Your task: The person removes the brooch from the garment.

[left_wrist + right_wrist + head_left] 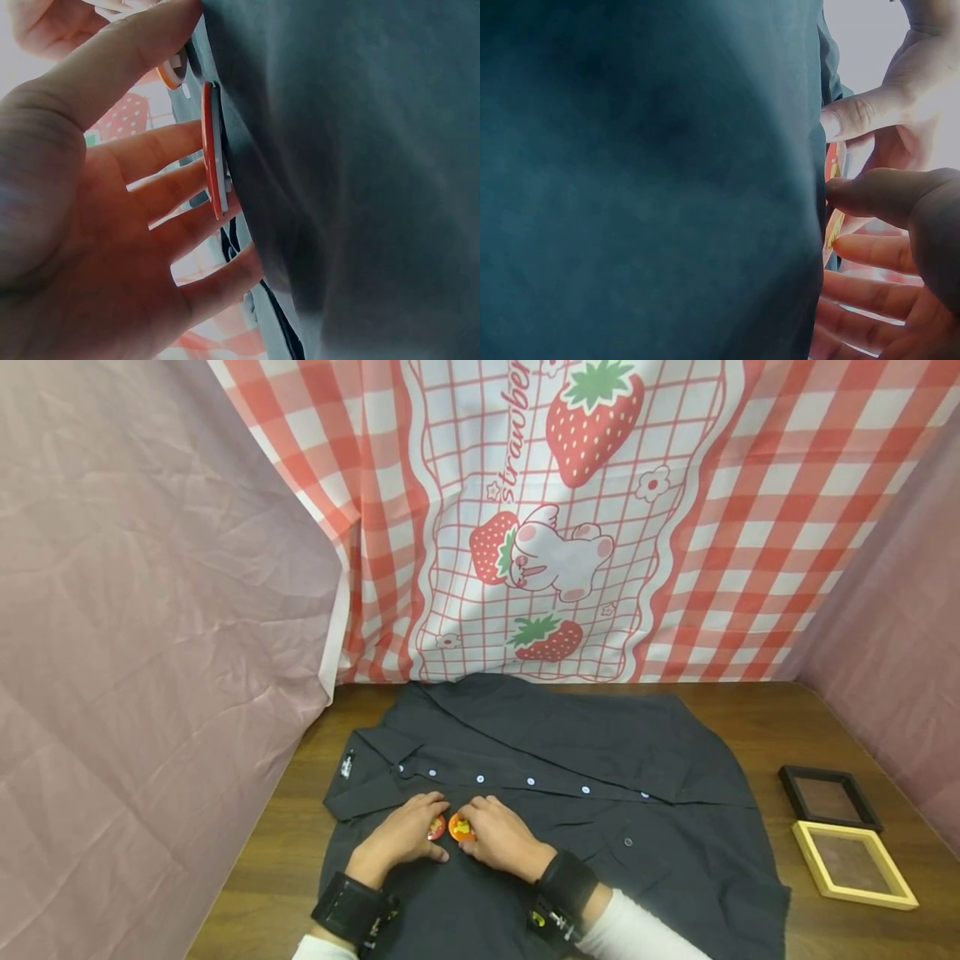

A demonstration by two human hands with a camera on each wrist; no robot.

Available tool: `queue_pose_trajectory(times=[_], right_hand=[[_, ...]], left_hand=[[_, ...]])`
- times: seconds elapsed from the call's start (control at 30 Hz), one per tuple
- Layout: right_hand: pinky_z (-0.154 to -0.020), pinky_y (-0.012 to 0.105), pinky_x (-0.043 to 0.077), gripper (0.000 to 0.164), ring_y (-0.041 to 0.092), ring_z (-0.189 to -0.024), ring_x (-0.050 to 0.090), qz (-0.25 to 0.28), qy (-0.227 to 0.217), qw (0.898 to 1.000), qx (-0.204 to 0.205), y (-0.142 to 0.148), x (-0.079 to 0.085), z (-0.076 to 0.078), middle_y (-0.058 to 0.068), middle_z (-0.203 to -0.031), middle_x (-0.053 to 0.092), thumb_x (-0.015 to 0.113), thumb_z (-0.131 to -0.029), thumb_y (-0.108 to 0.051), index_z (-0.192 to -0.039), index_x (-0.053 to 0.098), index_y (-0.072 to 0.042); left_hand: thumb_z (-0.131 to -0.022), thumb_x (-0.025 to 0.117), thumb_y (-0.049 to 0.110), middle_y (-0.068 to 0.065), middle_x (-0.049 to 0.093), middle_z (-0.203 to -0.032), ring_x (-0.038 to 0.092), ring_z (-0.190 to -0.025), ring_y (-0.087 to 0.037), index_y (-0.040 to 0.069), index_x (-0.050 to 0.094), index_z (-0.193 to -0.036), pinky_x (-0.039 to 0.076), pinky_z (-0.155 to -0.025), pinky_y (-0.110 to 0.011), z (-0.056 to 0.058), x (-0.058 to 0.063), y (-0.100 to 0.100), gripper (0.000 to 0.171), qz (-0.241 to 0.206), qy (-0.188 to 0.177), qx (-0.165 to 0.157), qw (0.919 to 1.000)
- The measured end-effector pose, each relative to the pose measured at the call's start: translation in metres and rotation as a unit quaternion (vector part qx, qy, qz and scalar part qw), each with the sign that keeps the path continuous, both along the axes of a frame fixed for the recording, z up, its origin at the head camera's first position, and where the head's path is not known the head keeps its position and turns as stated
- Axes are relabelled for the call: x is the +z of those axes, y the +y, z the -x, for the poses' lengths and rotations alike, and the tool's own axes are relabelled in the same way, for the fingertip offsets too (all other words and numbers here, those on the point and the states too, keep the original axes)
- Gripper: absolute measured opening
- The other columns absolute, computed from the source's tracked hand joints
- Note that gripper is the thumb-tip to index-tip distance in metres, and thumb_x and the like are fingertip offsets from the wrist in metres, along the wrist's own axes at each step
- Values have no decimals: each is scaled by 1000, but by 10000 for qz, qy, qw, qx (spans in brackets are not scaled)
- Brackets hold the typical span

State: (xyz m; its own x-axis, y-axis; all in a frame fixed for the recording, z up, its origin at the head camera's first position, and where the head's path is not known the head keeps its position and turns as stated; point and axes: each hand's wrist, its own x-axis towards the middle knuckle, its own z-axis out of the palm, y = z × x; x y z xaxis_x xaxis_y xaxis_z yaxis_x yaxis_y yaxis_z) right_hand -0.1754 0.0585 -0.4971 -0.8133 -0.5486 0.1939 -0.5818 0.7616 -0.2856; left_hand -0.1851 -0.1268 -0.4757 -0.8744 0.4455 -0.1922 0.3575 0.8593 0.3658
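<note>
A dark shirt (pixel 465 893) lies spread out, its collar (pixel 367 777) to the left and a row of pale buttons (pixel 480 779) across it. Two round pin badges rest side by side on its chest: a red one (pixel 437 828) and an orange one with a yellow figure (pixel 462 829). My left hand (pixel 405 831) touches the red badge with fairly straight fingers; in the left wrist view its thumb (pixel 142 56) presses on the cloth apart from the badge (pixel 211 150). My right hand (pixel 502 837) holds the orange badge between thumb (pixel 877 193) and forefinger (pixel 874 251).
Two small frames, one black (pixel 828 797) and one pale yellow (pixel 855 864), lie on the wooden table (pixel 262 860) at the right. A red checked strawberry cloth (pixel 525 527) hangs behind, with pink curtains (pixel 150 610) at both sides.
</note>
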Motion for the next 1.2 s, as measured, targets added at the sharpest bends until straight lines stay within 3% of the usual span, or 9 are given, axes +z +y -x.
queue_pose_trajectory(times=[0.53, 1.2], right_hand=[[-65, 21, 44, 31, 8, -74, 48, 341, -278, 9989, 128, 6, 1, 0, -3, -84, 56, 75, -76, -21, -104, 69, -9], [-62, 19, 41, 31, 5, -70, 46, 632, -844, 9941, 257, 15, 5, 1, -1, -87, 58, 73, -78, -17, -108, 69, -7]], left_hand=[[-71, 86, 28, -21, 50, -142, 45, -134, -36, -4, 56, -131, 39, -110, -51, -2, 0, 2, 74, 38, 92, -30, 9999], [-70, 87, 27, -21, 51, -142, 46, -134, -37, -4, 56, -130, 39, -110, -51, -4, 2, 2, 74, 45, 148, -92, 9998]])
